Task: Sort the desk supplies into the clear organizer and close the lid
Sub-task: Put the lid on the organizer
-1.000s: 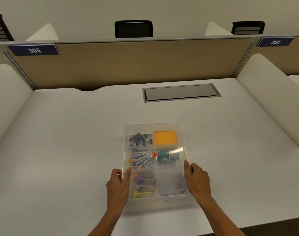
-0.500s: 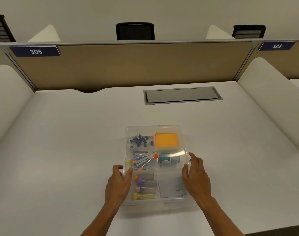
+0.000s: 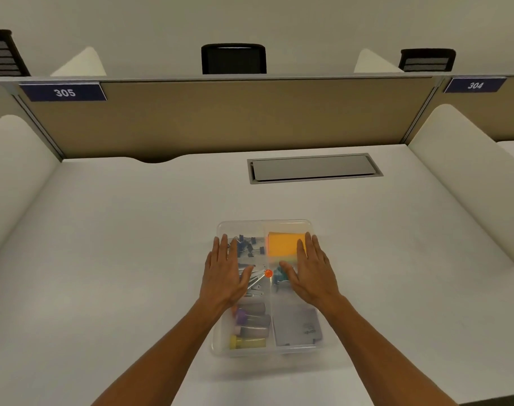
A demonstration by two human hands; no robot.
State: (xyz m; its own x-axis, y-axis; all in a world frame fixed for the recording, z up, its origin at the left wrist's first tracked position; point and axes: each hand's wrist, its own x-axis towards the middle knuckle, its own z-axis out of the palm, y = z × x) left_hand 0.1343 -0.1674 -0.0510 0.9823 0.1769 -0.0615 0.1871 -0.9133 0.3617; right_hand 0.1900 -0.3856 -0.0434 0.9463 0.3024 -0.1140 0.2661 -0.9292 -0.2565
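1. Head view: the clear organizer (image 3: pixel 271 351) sits on the white counter (image 3: pixel 118 244), lid on.
2. The left hand (image 3: pixel 225 276) lies flat on the lid's left half, fingers (image 3: pixel 223 247) straight and gripping nothing.
3. The right hand (image 3: pixel 312 273) lies flat on the right half, likewise extended and holding nothing.
4. Under the lid show black binder clips (image 3: pixel 251 244), an orange sticky-note pad (image 3: pixel 282 244), capped tubes (image 3: pixel 249 329) and a grey card (image 3: pixel 296 326).

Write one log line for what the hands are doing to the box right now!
stage: closing lid | left hand: flat on clear organizer lid | right hand: flat on lid | supplies: inside | organizer: on desk
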